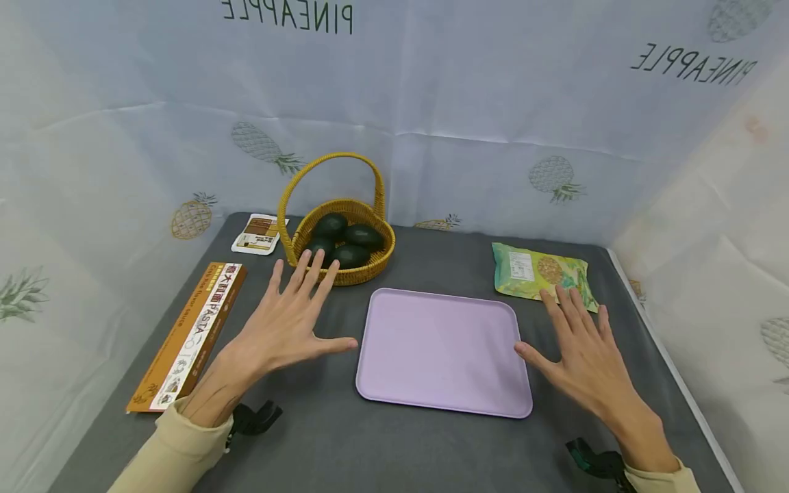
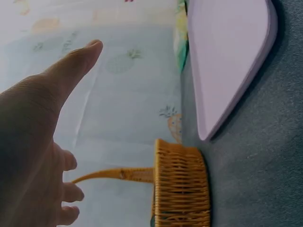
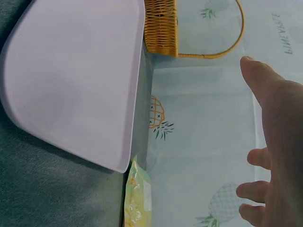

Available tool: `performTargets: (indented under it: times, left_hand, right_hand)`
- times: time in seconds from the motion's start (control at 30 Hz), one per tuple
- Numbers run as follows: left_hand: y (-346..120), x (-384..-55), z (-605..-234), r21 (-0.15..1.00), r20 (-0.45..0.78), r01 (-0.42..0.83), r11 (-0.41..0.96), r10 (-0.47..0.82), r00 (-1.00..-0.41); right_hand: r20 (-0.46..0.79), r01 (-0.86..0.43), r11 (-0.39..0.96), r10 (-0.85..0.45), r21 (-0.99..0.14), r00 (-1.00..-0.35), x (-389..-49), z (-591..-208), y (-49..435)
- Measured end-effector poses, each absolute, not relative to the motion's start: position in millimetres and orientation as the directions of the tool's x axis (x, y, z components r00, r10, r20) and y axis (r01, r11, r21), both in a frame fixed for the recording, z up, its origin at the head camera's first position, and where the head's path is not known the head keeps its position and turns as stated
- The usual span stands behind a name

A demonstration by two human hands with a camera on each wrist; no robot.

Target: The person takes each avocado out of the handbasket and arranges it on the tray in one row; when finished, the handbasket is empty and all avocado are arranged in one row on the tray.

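A lilac rectangular tray (image 1: 440, 352) lies bare on the dark grey table between the two hands. My left hand (image 1: 290, 315) hovers left of it, fingers spread and thumb out, holding nothing. Its fingertips overlap the front of a yellow wicker basket (image 1: 360, 275) with a tall handle in the head view. Several dark green avocados (image 1: 364, 236) sit in that basket. My right hand (image 1: 582, 356), also spread and holding nothing, hovers right of the tray. Just beyond its fingertips lies a green and yellow snack packet (image 1: 524, 270).
An orange-brown pasta box (image 1: 191, 335) lies along the table's left side. Behind it, near the back left corner, is a small white and brown pouch (image 1: 257, 234). Pale curtains (image 1: 468, 82) printed with pineapples hang close around the back and sides of the table (image 1: 345, 445).
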State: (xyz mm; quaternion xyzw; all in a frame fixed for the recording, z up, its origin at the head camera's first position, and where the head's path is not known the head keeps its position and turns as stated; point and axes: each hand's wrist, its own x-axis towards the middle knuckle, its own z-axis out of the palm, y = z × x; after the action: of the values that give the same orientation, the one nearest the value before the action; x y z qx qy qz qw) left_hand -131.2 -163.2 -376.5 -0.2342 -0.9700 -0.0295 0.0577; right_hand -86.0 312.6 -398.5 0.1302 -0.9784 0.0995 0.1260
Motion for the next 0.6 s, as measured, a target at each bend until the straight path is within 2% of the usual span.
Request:
performTargets:
  times: [0.23, 0.37, 0.5, 0.6]
  left_hand:
    - [-170.3, -139.8, -360.2, 0.117, 0.169, 0.396, 0.911, 0.375, -0.912]
    - [-176.9, -150.2, -349.7, 0.189, 0.224, 0.332, 0.924, 0.289, -0.931]
    - [-186.0, -162.9, -342.8, 0.393, 0.238, 0.268, 0.880, 0.184, -0.954]
    - [-194.0, -172.3, -342.5, 0.599, 0.199, 0.209, 0.773, 0.110, -0.974]
  right_hand:
    - [0.271, -0.307, 0.939, -0.259, -0.156, -0.927, -92.2, -391.1, 303.3]
    - [0.251, -0.338, 0.920, -0.286, -0.197, -0.925, -100.0, -384.5, 291.6]
    - [0.186, -0.339, 0.900, -0.297, -0.274, -0.937, -110.3, -373.8, 275.7]
    - [0.127, -0.327, 0.883, -0.302, -0.335, -0.945, -121.4, -364.2, 259.8]
